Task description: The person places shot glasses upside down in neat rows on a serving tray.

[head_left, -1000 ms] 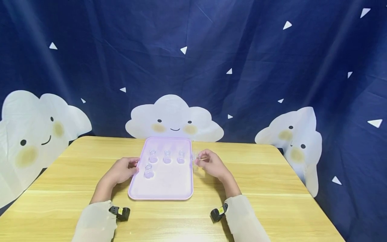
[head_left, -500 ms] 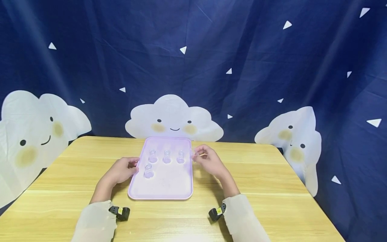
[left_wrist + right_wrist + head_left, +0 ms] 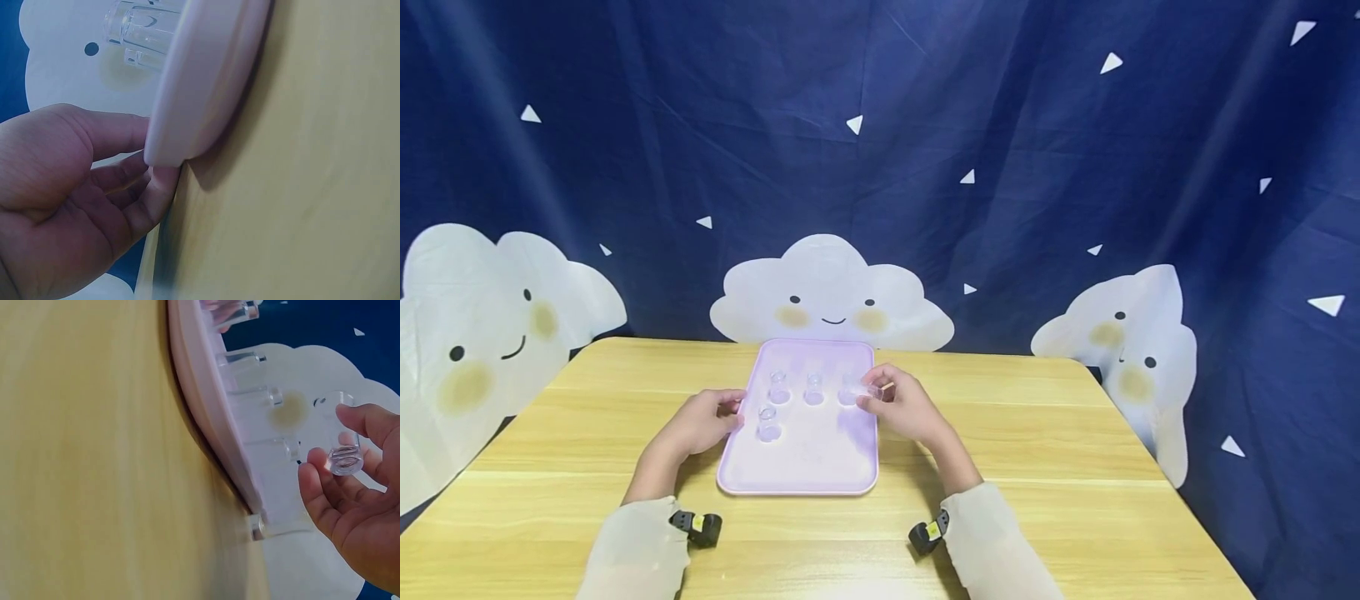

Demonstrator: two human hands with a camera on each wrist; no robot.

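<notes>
A lilac tray [image 3: 820, 467] lies on the table, with a row of three small clear glasses across it: left glass [image 3: 779, 388], middle glass [image 3: 814, 389] and right glass [image 3: 847, 392]. In front of the left one stands another clear glass [image 3: 768, 425]. My left hand [image 3: 706, 421] grips the tray's left edge, thumb at the rim and fingers beneath, as the left wrist view shows. My right hand [image 3: 906, 404] is over the tray's right edge. Between thumb and fingers it pinches a small clear glass [image 3: 344, 437], slightly tilted and above the tray.
Beyond the tray's end in the right wrist view, one more clear glass [image 3: 284, 530] stands on the wooden table [image 3: 1037, 467]. In the head view my right hand mostly hides that spot. A dark blue curtain [image 3: 925, 125] with white clouds hangs behind the table's back edge.
My right hand has lifted and moved left, from beside the tray to over its right edge, carrying the glass. The left hand and the tray have stayed in place.
</notes>
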